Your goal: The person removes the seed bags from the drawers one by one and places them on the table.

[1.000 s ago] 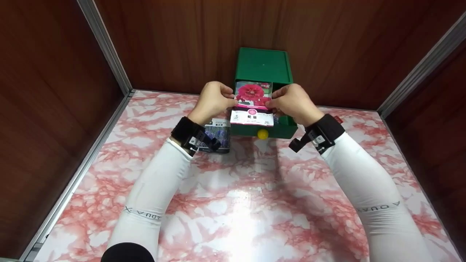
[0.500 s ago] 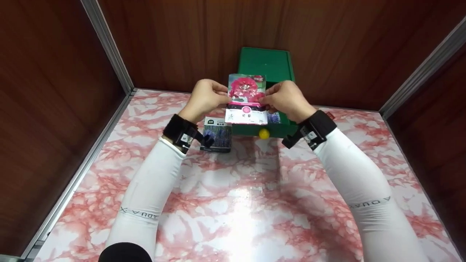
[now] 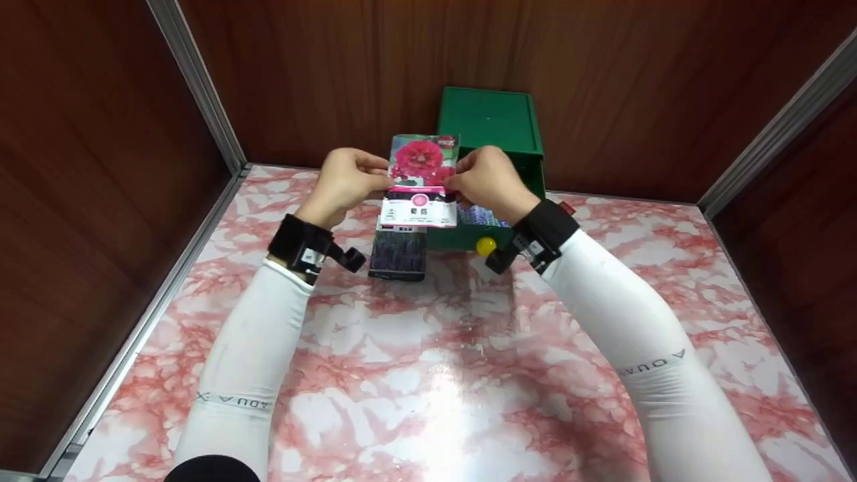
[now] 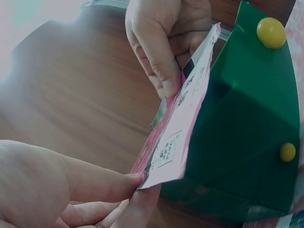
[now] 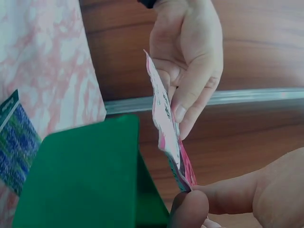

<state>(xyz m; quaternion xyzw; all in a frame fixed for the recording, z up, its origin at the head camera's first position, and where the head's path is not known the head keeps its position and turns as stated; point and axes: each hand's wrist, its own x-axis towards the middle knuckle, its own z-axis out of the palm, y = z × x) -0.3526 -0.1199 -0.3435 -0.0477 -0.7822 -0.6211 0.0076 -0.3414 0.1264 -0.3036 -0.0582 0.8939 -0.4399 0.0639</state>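
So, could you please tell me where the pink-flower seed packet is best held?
Pinch the pink-flower seed packet by its long side edges, probably best from left and right, as the left hand and right hand do: it is thin and flattish.

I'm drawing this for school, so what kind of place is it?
Probably an indoor work booth: dark brown wood-look panels stand on three sides, grey metal strips run up the back corners, and there's a flat red-and-white marble-patterned tabletop.

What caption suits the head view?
Left hand and right hand pinch a pink flower packet near a green box.
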